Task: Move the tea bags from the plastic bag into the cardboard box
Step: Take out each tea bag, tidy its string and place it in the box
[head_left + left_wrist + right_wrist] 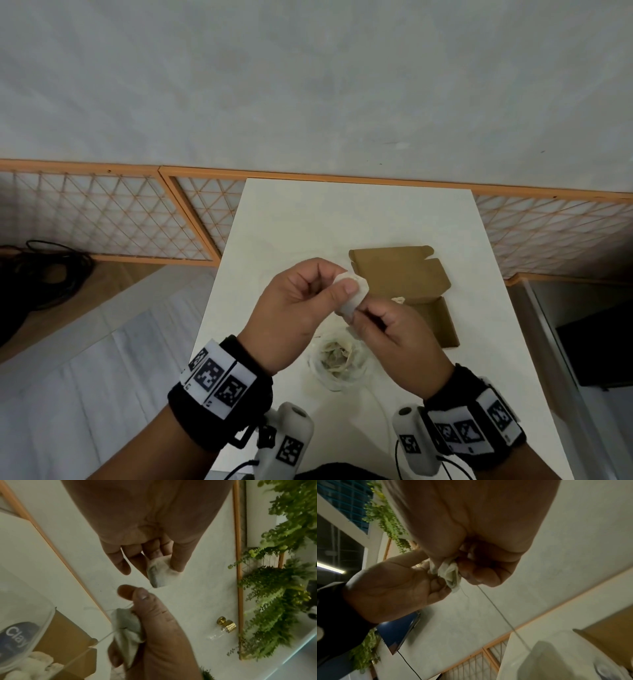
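Observation:
Above the white table (291, 222) my left hand (339, 279) pinches a white tea bag (361, 289) between thumb and fingers. In the left wrist view that tea bag (159, 572) hangs from the left fingertips (176, 563). My right hand (363, 317) grips a second, crumpled tea bag (126, 627) and pinches a thin string (149, 588) with thumb and forefinger. A string (501, 614) trails down from it. The clear plastic bag (339, 366) with several tea bags lies below the hands. The open brown cardboard box (394, 270) lies just right of them, with something pale inside (399, 300).
The table is narrow, with its left edge (219, 274) and right edge (493, 274) close by. Orange lattice panels (102, 212) stand along the far wall. Black cables (51, 267) lie on the floor at left. A dark object (596, 353) sits at right.

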`<state>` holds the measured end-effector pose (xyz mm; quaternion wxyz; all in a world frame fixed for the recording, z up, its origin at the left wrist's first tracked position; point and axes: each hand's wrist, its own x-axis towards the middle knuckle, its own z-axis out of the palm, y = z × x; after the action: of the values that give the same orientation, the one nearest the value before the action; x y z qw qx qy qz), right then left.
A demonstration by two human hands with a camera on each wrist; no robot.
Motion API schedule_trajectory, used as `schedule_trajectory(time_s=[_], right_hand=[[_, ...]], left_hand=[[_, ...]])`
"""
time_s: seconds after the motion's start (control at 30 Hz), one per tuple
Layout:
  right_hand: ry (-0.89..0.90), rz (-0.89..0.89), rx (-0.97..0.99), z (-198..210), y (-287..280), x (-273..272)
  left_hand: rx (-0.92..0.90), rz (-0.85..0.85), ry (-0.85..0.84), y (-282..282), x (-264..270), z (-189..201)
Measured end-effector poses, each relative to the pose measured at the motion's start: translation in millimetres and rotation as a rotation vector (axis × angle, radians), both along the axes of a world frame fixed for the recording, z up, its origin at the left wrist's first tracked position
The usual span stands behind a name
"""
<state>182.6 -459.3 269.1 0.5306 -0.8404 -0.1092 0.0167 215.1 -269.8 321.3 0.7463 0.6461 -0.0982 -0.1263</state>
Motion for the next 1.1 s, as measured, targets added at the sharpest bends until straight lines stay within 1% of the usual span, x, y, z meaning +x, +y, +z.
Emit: schedule_trajectory(time_s=[0.07, 0.13, 0.23, 0.33, 0.4, 0.47, 0.57, 0.63, 0.7, 0.8, 0.93, 1.0, 1.1], right_hand=[[0.093, -0.024, 0.069, -4.6, 0.6, 0.5], [0.207, -0.091, 0.161, -6.8, -1.4, 2.3], [0.359, -0.183, 0.359, -7.5, -6.8, 5.4], [0.449, -0.206, 0.638, -1.7, -10.7, 11.1], [0.477, -0.192, 0.749, 5.6, -11.9, 15.1], [0.489, -0.18, 0.798, 12.1, -11.5, 18.4], [0.48, -0.216, 0.785, 15.9, -10.3, 21.5], [0.452, -0.243, 0.735, 16.1, -10.4, 23.0], [0.446, -0.273, 0.727, 15.8, -10.9, 24.7], [0.471, -0.315, 0.804, 18.0, -15.4, 27.8], [0.529, -0.254, 0.991, 28.7, -22.6, 30.3], [0.549, -0.221, 1.022, 34.8, -26.0, 30.7], [0.567, -0.164, 1.045, 44.6, -27.1, 30.7]], left_hand=[[-0.05, 0.017, 0.002, -0.3, 2.4, 5.6], [-0.075, 0.032, -0.019, 1.8, 5.4, 11.7], [-0.079, 0.05, -0.029, 10.1, 10.3, 15.2], [-0.02, 0.026, 0.038, 18.2, 11.4, 12.4], [0.022, -0.034, 0.116, 18.4, 8.5, 7.9], [0.096, -0.115, 0.159, 16.8, 5.1, 0.2], [0.293, -0.24, 0.119, 13.9, 0.7, -14.9], [0.414, -0.269, 0.112, 10.8, -1.7, -20.7], [0.527, -0.299, 0.11, 9.4, -3.8, -23.6], [0.68, -0.362, 0.076, 12.1, -4.0, -30.1], [0.877, -0.412, 0.03, 17.6, -4.1, -34.6], [0.892, -0.432, 0.014, 19.0, -4.9, -34.0], [0.777, -0.431, -0.059, 16.5, -5.2, -29.0]])
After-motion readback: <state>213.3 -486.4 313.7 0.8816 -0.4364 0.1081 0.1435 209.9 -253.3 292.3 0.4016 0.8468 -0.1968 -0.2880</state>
